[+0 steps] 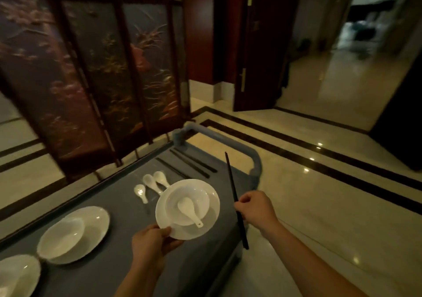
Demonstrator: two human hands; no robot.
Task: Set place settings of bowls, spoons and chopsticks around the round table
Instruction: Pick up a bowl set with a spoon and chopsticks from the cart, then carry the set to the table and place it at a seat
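Observation:
My left hand point(151, 243) grips the near rim of a white plate point(211, 196) held above the grey cart. On the plate sits a white bowl point(173, 202) with a white spoon point(188, 210) lying in it. My right hand point(255, 207) holds dark chopsticks point(231, 182) that point up and away, their lower ends sticking out below my fist. Three loose white spoons point(149, 182) lie on the cart top behind the plate. Further dark chopsticks point(194, 165) lie near the cart's far end. The round table is not in view.
The grey cart point(118, 216) has a curved handle point(249, 150) at its far end. A plate with a bowl point(73, 235) and another plate point(18, 276) sit at its left. A dark folding screen point(91, 68) stands behind. Polished floor point(319, 205) and an open door point(255, 45) lie right.

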